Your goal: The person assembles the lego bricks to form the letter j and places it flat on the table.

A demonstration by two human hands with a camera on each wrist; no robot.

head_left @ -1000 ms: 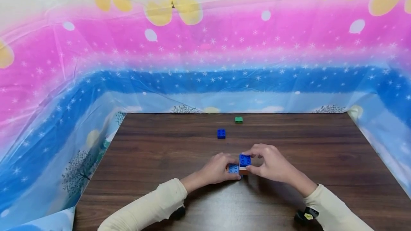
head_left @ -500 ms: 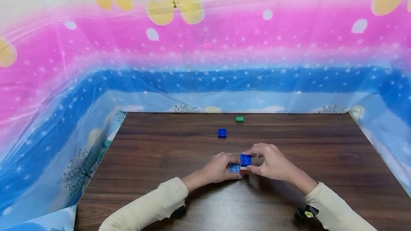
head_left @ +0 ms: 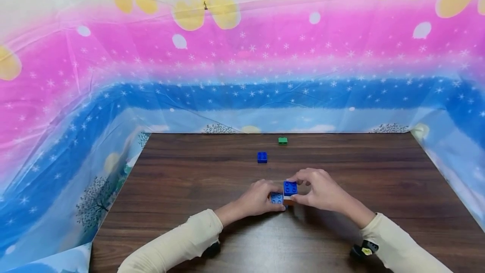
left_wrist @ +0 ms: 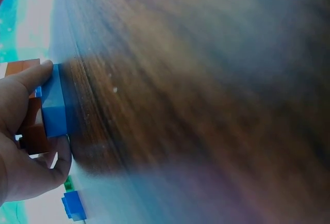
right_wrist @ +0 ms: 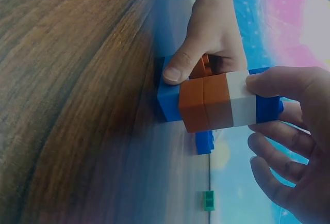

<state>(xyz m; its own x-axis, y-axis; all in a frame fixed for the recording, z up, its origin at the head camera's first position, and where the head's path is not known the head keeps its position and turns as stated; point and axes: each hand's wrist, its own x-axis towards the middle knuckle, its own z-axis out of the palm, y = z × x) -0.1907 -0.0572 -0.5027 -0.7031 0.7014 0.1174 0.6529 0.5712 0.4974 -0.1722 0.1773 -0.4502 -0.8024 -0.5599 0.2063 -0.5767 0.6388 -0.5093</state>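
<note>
In the head view my left hand [head_left: 254,199] holds a light blue toy building brick [head_left: 276,198] low at the table, thumb in front and fingers behind. Beside that thumb, a column rises from the blue base [right_wrist: 169,102] in the right wrist view: two orange bricks [right_wrist: 216,101], a white brick [right_wrist: 241,99] and a dark blue brick [right_wrist: 267,109] on top. My right hand [head_left: 320,191] pinches this column near its top, its thumb over the white and dark blue bricks. Another orange brick [left_wrist: 35,131] sits on the blue base within the left hand's grasp, partly hidden.
Farther back on the dark wooden table [head_left: 182,172] lie a loose dark blue brick [head_left: 262,157] and, near the far edge, a small green brick [head_left: 282,141]. A printed pink and blue cloth [head_left: 242,92] hangs around the back and sides.
</note>
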